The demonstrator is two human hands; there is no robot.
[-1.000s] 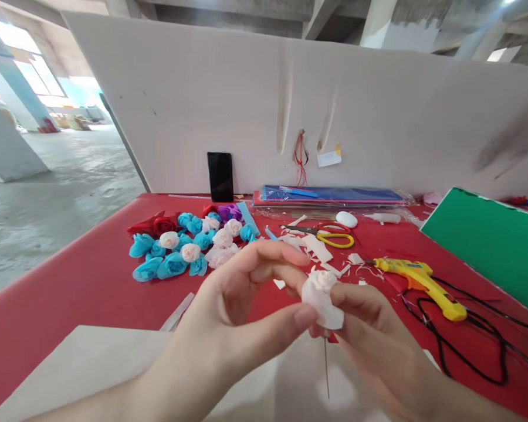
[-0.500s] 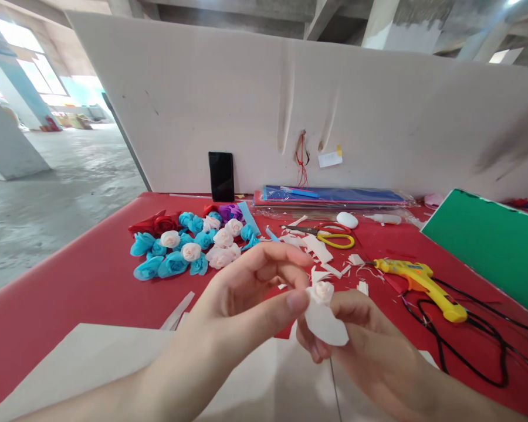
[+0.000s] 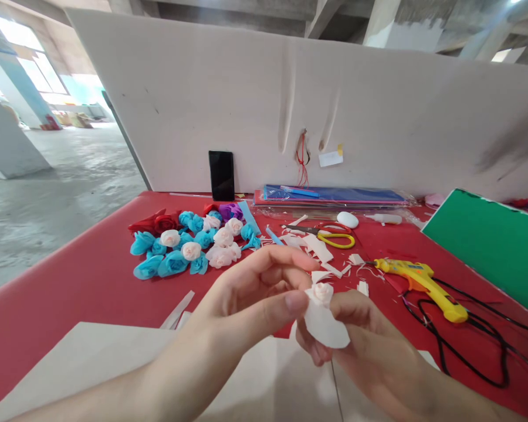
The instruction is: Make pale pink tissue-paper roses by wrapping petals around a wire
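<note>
A small white paper rose is between my two hands, with a rolled centre on top and a loose, wide petal hanging below it. My left hand pinches the rose's left edge between thumb and fingers. From the right, my right hand grips it low down, its fingertips curling underneath. The rose's base is hidden by my fingers. Beyond my hands lie white paper scraps and scissors with red and yellow handles.
Blue, white, red and purple paper flowers cluster at the left. A yellow glue gun with a black cord lies at the right, near a green board. A phone leans on the white panel. White paper sheets cover the near side.
Almost nothing differs. My left fingertips have shifted slightly over the rose; both hands keep their hold on it.
</note>
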